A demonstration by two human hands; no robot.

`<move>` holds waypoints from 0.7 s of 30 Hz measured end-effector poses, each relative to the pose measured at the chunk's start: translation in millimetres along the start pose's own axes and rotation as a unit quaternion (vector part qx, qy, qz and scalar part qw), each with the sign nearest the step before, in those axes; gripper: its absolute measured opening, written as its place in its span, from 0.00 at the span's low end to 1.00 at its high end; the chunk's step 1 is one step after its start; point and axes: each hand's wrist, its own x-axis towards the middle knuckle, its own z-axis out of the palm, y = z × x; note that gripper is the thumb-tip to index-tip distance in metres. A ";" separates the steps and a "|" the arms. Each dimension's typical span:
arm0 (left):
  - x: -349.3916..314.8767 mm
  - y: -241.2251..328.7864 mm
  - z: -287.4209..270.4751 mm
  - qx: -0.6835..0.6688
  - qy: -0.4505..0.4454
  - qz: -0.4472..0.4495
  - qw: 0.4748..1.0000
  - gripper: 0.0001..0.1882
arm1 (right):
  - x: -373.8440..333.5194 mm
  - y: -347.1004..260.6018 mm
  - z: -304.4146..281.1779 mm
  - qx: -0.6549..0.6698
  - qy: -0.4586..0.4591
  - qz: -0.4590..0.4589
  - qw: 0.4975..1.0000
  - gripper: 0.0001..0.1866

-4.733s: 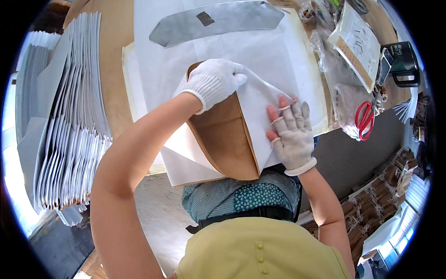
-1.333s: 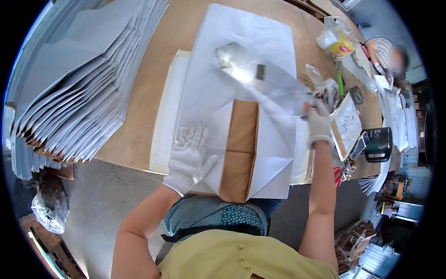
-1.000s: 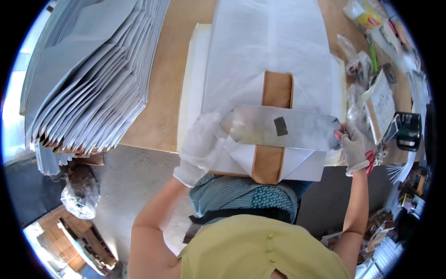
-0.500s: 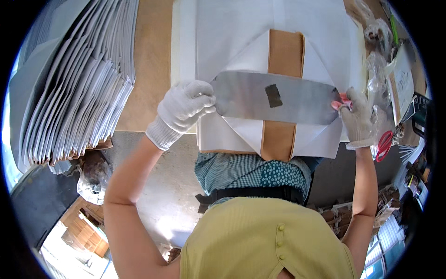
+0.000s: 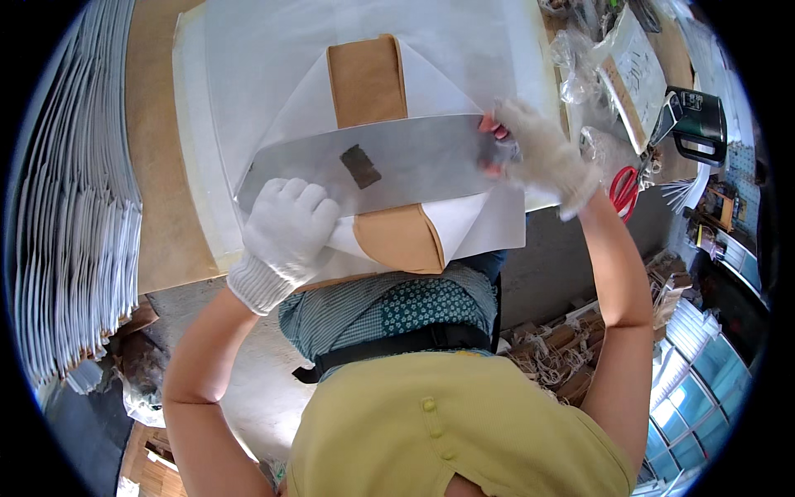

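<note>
A long grey metal plate [image 5: 431, 153] with rounded ends and a dark patch lies across folded white paper [image 5: 489, 224]. Brown paper strips show beyond the plate [image 5: 368, 79] and on its near side [image 5: 402, 238]. My left hand [image 5: 290, 224], in a white knit glove, is closed on the near paper flap below the plate's left part; its thumb is hidden. My right hand [image 5: 542, 153], gloved with reddish fingertips showing, grips the plate's right end. Motion blurs this hand, and it covers part of that end.
A tall stack of folded white paper pieces [image 5: 83, 215] stands at the left of the brown table [image 5: 157, 182]. To the right lie red-handled scissors [image 5: 623, 190], clear plastic bags [image 5: 571, 62] and a dark mug [image 5: 700, 124]. Scrap material [image 5: 563, 348] lies on the floor.
My left hand has left the plate's left end and come down onto the near paper flap, whose brown strip now curves. My right hand stays at the plate's right end. The view has shifted right.
</note>
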 end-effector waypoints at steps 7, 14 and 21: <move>-11.9 -3.4 12.4 -0.144 0.095 -0.094 0.980 0.11 | -34.8 -12.6 23.3 -0.154 0.103 -0.137 0.973 0.24; 11.3 14.5 -4.0 -0.115 0.062 -0.285 0.950 0.25 | -5.3 -18.2 24.3 -0.173 0.057 -0.105 0.978 0.28; 54.6 -31.4 -7.0 -0.195 0.165 -0.336 0.906 0.36 | 21.4 -7.0 30.4 -0.234 0.163 -0.050 0.957 0.57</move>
